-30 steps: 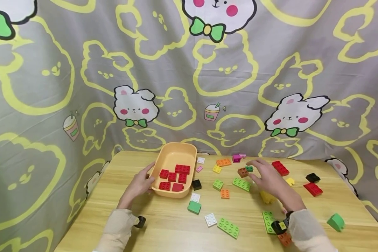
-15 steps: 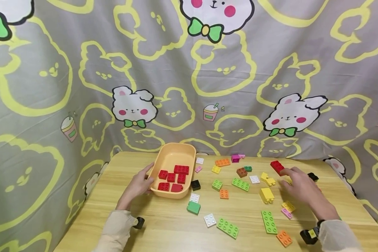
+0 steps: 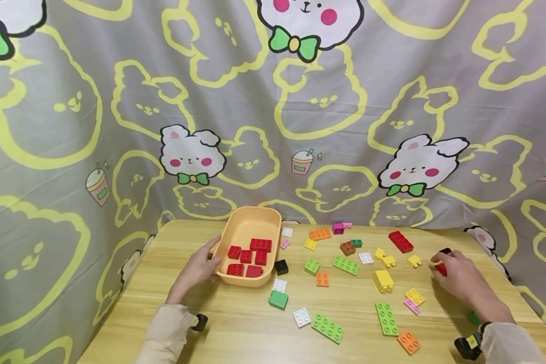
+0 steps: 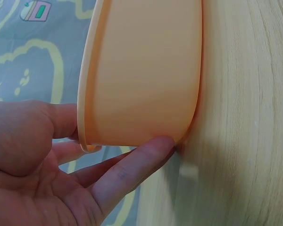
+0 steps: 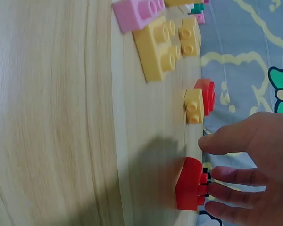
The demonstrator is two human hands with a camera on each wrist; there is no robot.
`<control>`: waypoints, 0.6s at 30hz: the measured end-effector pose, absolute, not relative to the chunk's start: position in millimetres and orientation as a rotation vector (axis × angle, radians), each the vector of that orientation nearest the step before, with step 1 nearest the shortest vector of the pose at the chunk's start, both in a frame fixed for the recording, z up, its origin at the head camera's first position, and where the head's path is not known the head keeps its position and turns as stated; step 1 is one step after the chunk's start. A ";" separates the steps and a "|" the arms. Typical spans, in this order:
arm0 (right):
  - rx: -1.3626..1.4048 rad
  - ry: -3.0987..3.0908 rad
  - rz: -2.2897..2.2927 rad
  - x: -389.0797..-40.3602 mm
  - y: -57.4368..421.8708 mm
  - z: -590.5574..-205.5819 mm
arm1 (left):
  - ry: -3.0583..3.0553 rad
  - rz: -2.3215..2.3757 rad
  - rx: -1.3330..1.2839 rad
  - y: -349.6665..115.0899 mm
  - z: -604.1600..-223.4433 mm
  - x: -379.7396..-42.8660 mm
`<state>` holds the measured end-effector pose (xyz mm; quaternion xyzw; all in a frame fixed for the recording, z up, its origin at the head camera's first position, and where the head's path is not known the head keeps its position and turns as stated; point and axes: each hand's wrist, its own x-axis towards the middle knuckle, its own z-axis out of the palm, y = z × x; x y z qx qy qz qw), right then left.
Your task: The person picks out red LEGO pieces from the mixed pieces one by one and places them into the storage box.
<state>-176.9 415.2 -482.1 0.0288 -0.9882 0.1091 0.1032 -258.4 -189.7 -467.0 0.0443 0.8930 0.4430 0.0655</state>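
My left hand (image 3: 200, 261) grips the near-left rim of a light-orange plastic tray (image 3: 225, 241), the thumb over the rim and fingers against the outer wall (image 4: 141, 94). Several red toy bricks (image 3: 261, 245) lie inside it. At the table's right side my right hand (image 3: 459, 275) is over a red brick (image 3: 441, 269), partly hidden by it. In the right wrist view the thumb and fingers (image 5: 236, 195) are spread, with fingertips close to the studs of that red brick (image 5: 187, 186); contact cannot be made out. A black brick (image 3: 445, 251) shows just behind.
Another red brick (image 3: 400, 241) lies toward the back right, near a small yellow brick (image 3: 414, 261). Yellow, green, orange, white and pink bricks are scattered across the wooden table (image 3: 236, 323). A patterned curtain (image 3: 273, 111) hangs behind the table.
My right hand has moved right, from above the brown and dark green bricks, past the yellow ones, to the red brick at the right. The left hand stays on the tray.
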 end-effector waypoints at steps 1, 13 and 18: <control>0.081 -2.922 0.311 -177.1 416.9 -482.4 | 2.694 1.336 0.135 -189.9 -467.0 -258.5; 0.057 -2.964 0.238 -182.4 430.1 -487.9 | 2.654 1.373 0.116 -189.3 -467.4 -258.9; 0.083 -2.949 0.242 -183.6 432.0 -490.3 | 2.665 1.369 0.118 -189.4 -468.0 -258.6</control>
